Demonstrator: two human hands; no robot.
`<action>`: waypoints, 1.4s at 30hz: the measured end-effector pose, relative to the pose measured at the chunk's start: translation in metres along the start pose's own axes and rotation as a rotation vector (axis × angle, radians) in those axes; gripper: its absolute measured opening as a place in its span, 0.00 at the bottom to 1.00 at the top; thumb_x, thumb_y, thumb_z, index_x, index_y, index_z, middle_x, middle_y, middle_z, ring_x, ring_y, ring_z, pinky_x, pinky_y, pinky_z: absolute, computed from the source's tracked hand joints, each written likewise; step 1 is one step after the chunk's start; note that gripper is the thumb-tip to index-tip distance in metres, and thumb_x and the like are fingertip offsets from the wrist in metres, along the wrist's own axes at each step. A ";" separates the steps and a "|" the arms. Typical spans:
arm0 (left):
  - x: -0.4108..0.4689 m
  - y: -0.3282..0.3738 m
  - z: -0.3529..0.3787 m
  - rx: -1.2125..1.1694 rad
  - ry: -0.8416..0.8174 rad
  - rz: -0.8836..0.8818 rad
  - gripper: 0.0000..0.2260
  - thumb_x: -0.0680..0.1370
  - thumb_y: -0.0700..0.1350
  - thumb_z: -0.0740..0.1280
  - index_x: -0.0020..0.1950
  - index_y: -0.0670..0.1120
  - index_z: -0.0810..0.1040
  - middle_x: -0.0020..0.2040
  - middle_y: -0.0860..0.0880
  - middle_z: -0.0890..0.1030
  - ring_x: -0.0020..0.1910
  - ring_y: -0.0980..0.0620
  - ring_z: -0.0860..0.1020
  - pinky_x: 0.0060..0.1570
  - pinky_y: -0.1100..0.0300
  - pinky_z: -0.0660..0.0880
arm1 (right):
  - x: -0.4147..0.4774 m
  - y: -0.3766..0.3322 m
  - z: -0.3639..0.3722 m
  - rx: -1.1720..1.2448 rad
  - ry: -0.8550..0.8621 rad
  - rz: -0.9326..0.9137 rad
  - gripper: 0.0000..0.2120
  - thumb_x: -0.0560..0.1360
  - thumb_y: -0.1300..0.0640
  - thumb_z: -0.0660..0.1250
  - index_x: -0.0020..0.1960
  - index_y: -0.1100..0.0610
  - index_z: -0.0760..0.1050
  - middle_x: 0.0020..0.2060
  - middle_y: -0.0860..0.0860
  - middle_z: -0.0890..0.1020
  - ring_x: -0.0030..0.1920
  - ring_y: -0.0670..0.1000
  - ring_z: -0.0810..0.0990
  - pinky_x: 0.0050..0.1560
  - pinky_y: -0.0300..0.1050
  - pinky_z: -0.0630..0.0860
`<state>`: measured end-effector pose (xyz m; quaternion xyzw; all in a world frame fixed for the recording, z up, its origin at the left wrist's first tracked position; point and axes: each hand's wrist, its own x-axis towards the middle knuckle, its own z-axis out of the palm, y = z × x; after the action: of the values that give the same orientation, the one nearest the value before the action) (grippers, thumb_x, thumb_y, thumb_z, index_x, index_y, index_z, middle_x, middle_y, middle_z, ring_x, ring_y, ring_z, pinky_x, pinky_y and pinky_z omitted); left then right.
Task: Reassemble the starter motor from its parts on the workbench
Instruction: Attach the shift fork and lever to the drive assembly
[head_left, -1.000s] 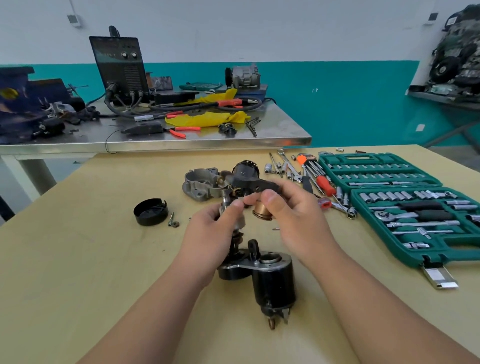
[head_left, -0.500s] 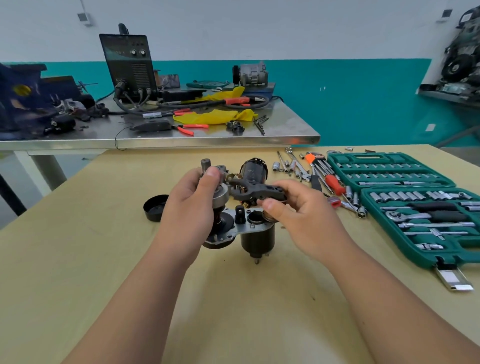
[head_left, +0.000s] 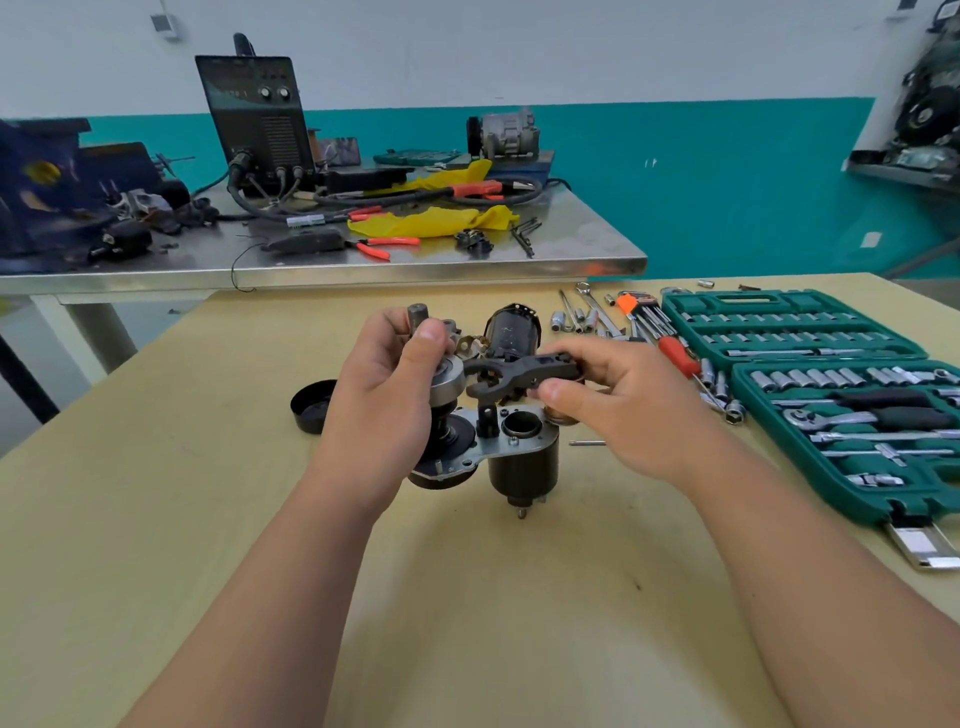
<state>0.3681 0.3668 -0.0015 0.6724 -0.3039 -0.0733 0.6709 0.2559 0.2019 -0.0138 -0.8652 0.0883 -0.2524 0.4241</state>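
Note:
My left hand (head_left: 387, 395) grips the silver drive gear and shaft (head_left: 445, 384) of the partly built starter motor, holding it upright above the workbench (head_left: 156, 519). The motor's grey plate and black solenoid body (head_left: 523, 457) hang below, with an open round hole on top. My right hand (head_left: 618, 410) pinches a black forked lever (head_left: 519, 375), its fork lying against the drive gear. A black motor housing (head_left: 511, 332) lies behind my hands. A black round cap (head_left: 311, 405) sits to the left.
An open green socket set (head_left: 831, 384) fills the right side, with loose sockets, hex keys and a red-handled screwdriver (head_left: 675, 353) beside it. A small pin (head_left: 587, 442) lies near my right hand. A steel table (head_left: 363, 260) with a welder and cables stands behind.
My left hand lifted the motor assembly off the bench and stood it upright. My right hand brought the black fork lever sideways against the drive gear. The camera view shifted slightly.

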 end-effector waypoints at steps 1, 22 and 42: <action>0.000 -0.001 0.000 0.014 0.001 0.001 0.10 0.83 0.52 0.59 0.48 0.50 0.76 0.38 0.55 0.82 0.32 0.64 0.77 0.29 0.71 0.72 | 0.001 -0.001 -0.004 -0.037 -0.041 0.000 0.08 0.76 0.52 0.67 0.52 0.41 0.79 0.44 0.41 0.83 0.46 0.41 0.82 0.48 0.44 0.79; 0.001 -0.007 -0.002 -0.068 -0.013 0.015 0.11 0.84 0.51 0.57 0.47 0.50 0.75 0.45 0.47 0.85 0.44 0.58 0.84 0.31 0.69 0.76 | 0.005 -0.001 0.029 0.035 0.028 -0.086 0.08 0.76 0.51 0.67 0.52 0.39 0.76 0.41 0.42 0.82 0.44 0.43 0.81 0.44 0.37 0.79; 0.004 -0.008 -0.002 -0.103 -0.026 0.054 0.09 0.83 0.48 0.60 0.45 0.49 0.75 0.44 0.44 0.83 0.42 0.56 0.84 0.36 0.69 0.76 | -0.002 -0.008 0.029 0.156 -0.130 0.018 0.16 0.76 0.46 0.56 0.57 0.25 0.69 0.52 0.30 0.78 0.53 0.31 0.75 0.44 0.21 0.69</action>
<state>0.3750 0.3660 -0.0076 0.6276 -0.3266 -0.0795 0.7023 0.2682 0.2270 -0.0234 -0.8434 0.0487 -0.1981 0.4971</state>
